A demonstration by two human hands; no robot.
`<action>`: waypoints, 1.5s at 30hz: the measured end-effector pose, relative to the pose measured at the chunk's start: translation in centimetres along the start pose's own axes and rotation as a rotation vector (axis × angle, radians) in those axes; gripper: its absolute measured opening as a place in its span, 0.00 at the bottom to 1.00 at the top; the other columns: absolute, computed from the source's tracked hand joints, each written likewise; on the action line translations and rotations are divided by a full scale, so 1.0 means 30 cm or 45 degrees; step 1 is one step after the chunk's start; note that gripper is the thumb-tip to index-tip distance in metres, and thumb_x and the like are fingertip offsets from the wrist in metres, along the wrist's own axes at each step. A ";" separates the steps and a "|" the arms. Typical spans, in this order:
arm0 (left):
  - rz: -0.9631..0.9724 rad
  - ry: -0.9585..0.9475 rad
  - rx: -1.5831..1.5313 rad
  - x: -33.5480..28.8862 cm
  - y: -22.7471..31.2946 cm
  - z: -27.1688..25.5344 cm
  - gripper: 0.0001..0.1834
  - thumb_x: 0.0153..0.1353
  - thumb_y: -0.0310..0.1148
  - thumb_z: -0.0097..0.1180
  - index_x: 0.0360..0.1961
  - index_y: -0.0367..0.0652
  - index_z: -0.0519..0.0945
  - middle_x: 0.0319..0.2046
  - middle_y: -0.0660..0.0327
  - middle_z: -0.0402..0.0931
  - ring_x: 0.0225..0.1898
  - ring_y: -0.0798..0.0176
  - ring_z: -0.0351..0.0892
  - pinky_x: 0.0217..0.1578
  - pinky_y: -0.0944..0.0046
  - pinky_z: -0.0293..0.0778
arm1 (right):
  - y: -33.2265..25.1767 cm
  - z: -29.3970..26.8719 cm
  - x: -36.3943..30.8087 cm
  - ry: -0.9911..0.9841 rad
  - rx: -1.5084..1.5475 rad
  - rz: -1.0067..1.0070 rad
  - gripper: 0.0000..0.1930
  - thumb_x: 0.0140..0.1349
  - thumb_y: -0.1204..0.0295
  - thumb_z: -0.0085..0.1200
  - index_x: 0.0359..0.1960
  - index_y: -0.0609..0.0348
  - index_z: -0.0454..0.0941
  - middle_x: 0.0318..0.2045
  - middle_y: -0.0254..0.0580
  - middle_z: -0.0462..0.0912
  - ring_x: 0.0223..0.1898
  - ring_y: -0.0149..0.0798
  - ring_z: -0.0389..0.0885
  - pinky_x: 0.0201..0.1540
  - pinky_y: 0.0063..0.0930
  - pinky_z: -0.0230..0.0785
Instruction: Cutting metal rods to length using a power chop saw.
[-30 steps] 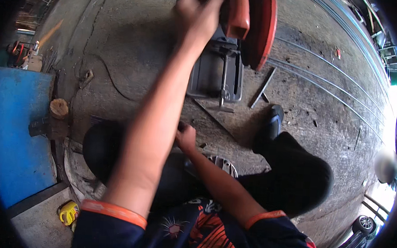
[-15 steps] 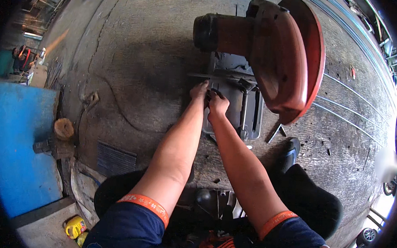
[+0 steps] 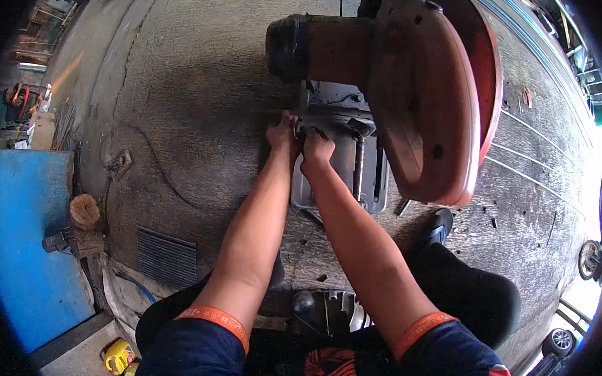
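Observation:
A red chop saw with a round blade guard stands over its grey metal base. Both my arms reach forward to the left side of that base. My left hand is closed at the base's left edge, beside the end of a crosswise metal bar. Just right of it, my right hand is closed over the base around something dark, mostly covered by the fingers. What either hand grips cannot be made out. The saw's clamp screw runs lengthwise, right of my right hand.
A dark cable lies on the floor at left, near a ribbed grate. A blue panel and a round wood block are farther left. Long metal rods lie at right. My shod foot is beside the base.
My view has shifted, so the saw looks larger and the base sits farther left. Both hands stay closed at the base's left side, near the crosswise bar.

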State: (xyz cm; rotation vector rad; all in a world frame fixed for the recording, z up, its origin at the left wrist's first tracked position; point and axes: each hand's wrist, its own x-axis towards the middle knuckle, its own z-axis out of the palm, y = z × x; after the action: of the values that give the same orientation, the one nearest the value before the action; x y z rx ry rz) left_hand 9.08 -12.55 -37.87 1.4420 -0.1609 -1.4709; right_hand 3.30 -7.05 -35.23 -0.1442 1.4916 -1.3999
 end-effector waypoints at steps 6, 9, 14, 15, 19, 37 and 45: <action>0.309 0.327 0.344 -0.265 0.174 -0.032 0.13 0.63 0.32 0.52 0.43 0.32 0.75 0.37 0.55 0.77 0.34 0.57 0.77 0.35 0.57 0.75 | 0.080 0.034 0.040 -0.257 0.681 0.444 0.16 0.62 0.68 0.50 0.48 0.65 0.72 0.42 0.42 0.78 0.39 0.41 0.76 0.41 0.36 0.69; 0.410 0.389 -0.135 -0.272 0.292 -0.251 0.14 0.63 0.34 0.52 0.42 0.33 0.75 0.38 0.55 0.77 0.36 0.57 0.77 0.38 0.58 0.75 | -0.009 0.167 -0.218 -0.413 0.767 0.520 0.17 0.63 0.67 0.50 0.49 0.65 0.70 0.40 0.42 0.77 0.37 0.41 0.76 0.40 0.37 0.70; 0.393 0.002 -0.528 -0.566 0.427 -0.364 0.14 0.64 0.35 0.52 0.44 0.35 0.74 0.40 0.56 0.76 0.37 0.57 0.77 0.39 0.56 0.76 | -0.204 0.176 -0.600 -0.482 0.439 0.320 0.14 0.65 0.65 0.50 0.42 0.65 0.71 0.34 0.39 0.78 0.32 0.36 0.76 0.34 0.33 0.72; 0.441 -0.087 -0.454 -0.651 0.435 -0.371 0.14 0.64 0.35 0.52 0.44 0.35 0.73 0.39 0.56 0.76 0.37 0.57 0.77 0.39 0.57 0.76 | -0.243 0.165 -0.680 -0.517 0.565 0.320 0.13 0.65 0.64 0.51 0.39 0.64 0.72 0.33 0.38 0.78 0.31 0.35 0.76 0.34 0.31 0.72; 0.712 -0.305 -0.431 -0.880 0.496 -0.349 0.11 0.61 0.31 0.55 0.40 0.34 0.75 0.36 0.57 0.76 0.34 0.62 0.77 0.35 0.63 0.76 | -0.403 0.095 -0.899 -0.603 0.759 0.348 0.12 0.64 0.66 0.52 0.41 0.63 0.72 0.33 0.38 0.79 0.32 0.34 0.77 0.38 0.30 0.72; 1.115 -1.356 0.636 -1.431 0.487 0.124 0.09 0.56 0.26 0.61 0.37 0.34 0.81 0.33 0.62 0.80 0.35 0.73 0.75 0.38 0.73 0.71 | -0.890 -0.528 -1.075 -0.375 -0.503 -1.296 0.17 0.60 0.76 0.50 0.52 0.68 0.71 0.35 0.65 0.78 0.41 0.57 0.79 0.41 0.36 0.71; 1.675 -1.460 1.243 -1.439 0.345 0.354 0.09 0.59 0.27 0.55 0.36 0.31 0.79 0.32 0.54 0.78 0.37 0.61 0.78 0.42 0.65 0.70 | -0.821 -0.750 -0.827 -0.105 -0.198 -1.146 0.10 0.64 0.74 0.47 0.41 0.70 0.74 0.24 0.37 0.76 0.28 0.26 0.72 0.32 0.22 0.66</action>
State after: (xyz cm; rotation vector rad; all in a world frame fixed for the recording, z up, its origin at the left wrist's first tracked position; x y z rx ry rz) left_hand -4.29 7.48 0.92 0.5275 -2.2584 -0.8049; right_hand -14.60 17.08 -6.49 -1.0614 1.5248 -1.9226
